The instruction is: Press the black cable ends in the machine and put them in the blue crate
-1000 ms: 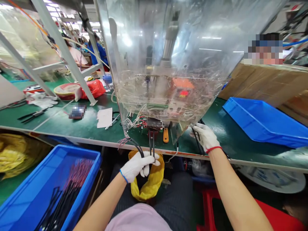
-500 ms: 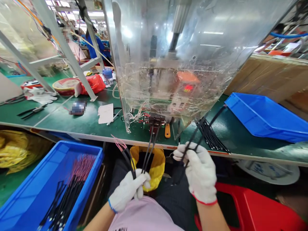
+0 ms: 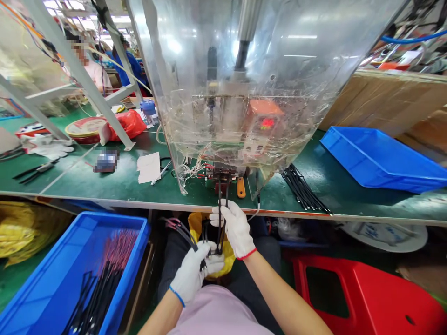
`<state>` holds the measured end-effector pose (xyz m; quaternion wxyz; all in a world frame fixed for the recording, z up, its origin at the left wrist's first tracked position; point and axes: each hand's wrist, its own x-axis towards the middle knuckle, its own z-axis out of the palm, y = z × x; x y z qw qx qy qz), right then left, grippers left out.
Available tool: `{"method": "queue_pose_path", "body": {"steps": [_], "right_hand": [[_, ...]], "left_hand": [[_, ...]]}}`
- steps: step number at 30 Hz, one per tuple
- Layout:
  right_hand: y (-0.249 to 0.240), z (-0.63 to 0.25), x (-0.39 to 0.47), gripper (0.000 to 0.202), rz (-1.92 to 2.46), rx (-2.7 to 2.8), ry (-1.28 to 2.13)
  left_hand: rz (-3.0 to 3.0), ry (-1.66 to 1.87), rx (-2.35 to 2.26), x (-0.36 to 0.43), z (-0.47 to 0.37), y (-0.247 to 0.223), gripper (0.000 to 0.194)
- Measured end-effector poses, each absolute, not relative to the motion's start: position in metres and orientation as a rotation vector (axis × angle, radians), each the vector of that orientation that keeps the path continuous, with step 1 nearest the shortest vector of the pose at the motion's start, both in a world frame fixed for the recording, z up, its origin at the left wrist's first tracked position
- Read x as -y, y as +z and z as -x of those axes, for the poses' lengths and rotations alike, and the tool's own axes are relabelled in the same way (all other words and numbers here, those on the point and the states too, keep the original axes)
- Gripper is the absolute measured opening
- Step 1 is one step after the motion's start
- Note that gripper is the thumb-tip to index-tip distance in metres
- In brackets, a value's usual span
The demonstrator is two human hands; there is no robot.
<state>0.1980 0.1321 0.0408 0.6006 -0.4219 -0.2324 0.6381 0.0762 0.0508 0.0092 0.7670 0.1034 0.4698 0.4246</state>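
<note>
My left hand, in a white glove with blue trim, is closed on black sleeved wires with thin pink ends that point up and left. In front of the machine, my right hand, in a white glove with red trim, pinches a pair of black cables. Their upper ends reach the small dark fixture under the clear shield; whether they sit inside it I cannot tell. The lower ends hang down by my left fingers.
A blue bin at lower left holds many pink-ended black wires. More black cables lie on the green bench, near a blue tray. The clear shield hangs ahead. An orange-handled tool lies beside the fixture. A red stool stands right.
My right hand has moved left with its black cables, from the bench's right side to the fixture. The cables that ran from the fixture to my left hand are now away from it.
</note>
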Motion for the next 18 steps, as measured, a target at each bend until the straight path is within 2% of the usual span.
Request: {"method": "queue_pose_path", "body": {"steps": [4, 8, 11, 18], "right_hand": [[0.058, -0.202, -0.157, 0.033, 0.961, 0.551, 1.501], [0.057, -0.213, -0.159, 0.023, 1.021, 0.552, 1.755], [0.053, -0.219, -0.154, 0.03, 1.036, 0.637, 1.861], [0.07, -0.217, -0.173, 0.04, 1.083, 0.511, 1.852]], "left_hand": [[-0.076, 0.984, -0.971, -0.062, -0.085, 0.026, 0.012], [0.063, 1.027, -0.944, -0.063, -0.085, 0.044, 0.01], [0.092, 1.031, -0.924, -0.062, -0.083, 0.053, 0.011], [0.033, 0.999, -0.948, -0.064, -0.078, 0.057, 0.016]]}}
